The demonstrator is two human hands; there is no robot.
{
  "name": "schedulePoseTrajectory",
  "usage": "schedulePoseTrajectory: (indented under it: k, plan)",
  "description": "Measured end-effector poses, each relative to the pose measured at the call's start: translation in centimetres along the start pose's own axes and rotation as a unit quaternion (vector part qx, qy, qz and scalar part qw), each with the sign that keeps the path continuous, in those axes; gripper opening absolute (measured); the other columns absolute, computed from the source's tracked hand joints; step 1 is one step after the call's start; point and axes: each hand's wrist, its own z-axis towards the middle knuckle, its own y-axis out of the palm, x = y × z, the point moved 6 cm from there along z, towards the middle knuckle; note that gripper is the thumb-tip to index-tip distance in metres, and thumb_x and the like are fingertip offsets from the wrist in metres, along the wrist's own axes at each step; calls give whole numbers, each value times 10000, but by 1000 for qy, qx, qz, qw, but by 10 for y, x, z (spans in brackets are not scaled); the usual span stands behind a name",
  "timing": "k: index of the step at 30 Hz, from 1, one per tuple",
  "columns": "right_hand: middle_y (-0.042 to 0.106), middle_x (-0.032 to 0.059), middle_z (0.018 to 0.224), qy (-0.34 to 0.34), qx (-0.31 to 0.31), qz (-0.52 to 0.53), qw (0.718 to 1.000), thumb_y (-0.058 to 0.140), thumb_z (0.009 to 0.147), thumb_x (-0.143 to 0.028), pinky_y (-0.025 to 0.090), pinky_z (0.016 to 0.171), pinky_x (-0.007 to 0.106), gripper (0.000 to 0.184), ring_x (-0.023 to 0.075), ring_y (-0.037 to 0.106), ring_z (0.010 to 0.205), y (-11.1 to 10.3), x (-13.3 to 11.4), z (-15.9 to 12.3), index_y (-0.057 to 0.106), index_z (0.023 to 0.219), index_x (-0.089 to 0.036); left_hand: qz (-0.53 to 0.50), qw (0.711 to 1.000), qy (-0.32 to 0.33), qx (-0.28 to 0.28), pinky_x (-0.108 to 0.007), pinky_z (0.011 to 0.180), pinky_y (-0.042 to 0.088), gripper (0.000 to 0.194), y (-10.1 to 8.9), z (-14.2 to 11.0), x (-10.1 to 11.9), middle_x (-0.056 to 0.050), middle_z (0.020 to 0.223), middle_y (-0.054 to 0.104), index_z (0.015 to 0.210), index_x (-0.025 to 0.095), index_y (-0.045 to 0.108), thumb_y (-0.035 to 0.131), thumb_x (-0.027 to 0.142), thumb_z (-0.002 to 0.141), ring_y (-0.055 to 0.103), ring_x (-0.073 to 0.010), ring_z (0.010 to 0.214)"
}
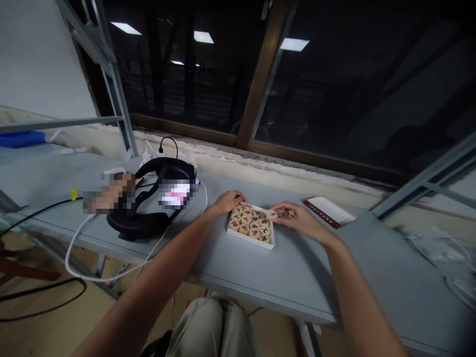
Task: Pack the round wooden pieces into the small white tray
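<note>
A shallow white box [251,241] sits on the grey table, filled with rows of round wooden Chinese chess pieces [244,218] marked in red and black. At its far left corner, my left hand [229,201] is closed with bent fingers against the box edge; the fingertips are partly hidden. Over the far right edge, my right hand [303,220] pinches one chess piece [273,215] between thumb and finger. More chess pieces [287,213] show, slightly blurred, within the curled fingers of that hand.
A white lid with a dark red edge [330,210] lies to the right. On the left are a black headset [137,223], a lit phone [176,194] and white cables [78,267]. Metal frame posts [121,109] rise beside the window. Clear plastic [442,248] lies far right.
</note>
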Motion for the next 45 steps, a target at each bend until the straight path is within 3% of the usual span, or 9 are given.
schedulePoseTrajectory:
  k: [4,8,15,20,26,32,36,39,45]
  plan:
    - [657,48,742,139,10,-64,988,636,640,-535,451,615,300,375,221,603,711,-38,63,-20,678,795,-196,-1,1000,1,-5,-227,760,464,322,0,0,0,-49,933,704,919,142,709,402,224,866,623,-162,851]
    - [651,28,673,218,-22,-98,971,648,627,-466,448,584,303,279,225,616,684,-43,95,-30,646,745,-213,1,1000,3,-7,-235,768,463,320,0,1,1,-50,952,702,921,144,708,401,220,866,622,-168,868]
    - [634,19,693,154,18,-56,986,665,642,-379,447,610,322,315,216,597,662,-34,64,-16,586,896,-209,-1,1000,2,-8,-220,759,460,322,2,1,0,-44,945,703,921,143,705,396,213,865,622,-159,866]
    - [617,49,950,-40,-108,22,993,659,722,-503,431,815,345,444,210,556,876,13,-6,-4,637,1058,-214,15,1000,9,-5,-230,801,456,333,1,2,-1,-41,972,701,926,157,706,390,245,867,621,-163,898]
    - [592,47,1053,-107,-155,22,982,661,762,-485,366,938,365,350,220,511,1017,46,-38,0,669,1015,-242,14,1000,9,-3,-224,792,457,331,1,3,-1,-36,969,702,924,161,708,393,245,864,622,-161,896]
    - [608,42,1005,-107,-132,39,985,651,768,-473,379,911,355,317,210,532,974,42,-39,1,663,966,-225,13,1000,10,-4,-231,785,457,329,0,1,1,-46,968,701,920,147,706,392,233,868,622,-165,892]
    - [618,53,1003,-34,-5,10,999,626,756,-464,415,839,352,326,219,548,926,12,-9,6,655,960,-212,5,1000,4,-7,-239,773,463,326,0,1,2,-48,957,703,919,149,706,395,230,863,623,-167,874]
    - [623,61,992,47,69,-98,992,621,732,-456,399,869,398,304,258,537,964,-9,25,4,669,915,-219,-1,1000,2,-5,-244,772,464,322,0,0,2,-53,955,704,913,147,707,397,217,859,624,-169,870]
    - [571,57,1152,112,58,-229,965,599,747,-473,357,942,492,316,308,467,1124,-6,50,1,674,990,-285,3,1000,3,-7,-231,772,455,320,-1,0,2,-46,967,703,916,147,707,400,221,864,623,-165,881]
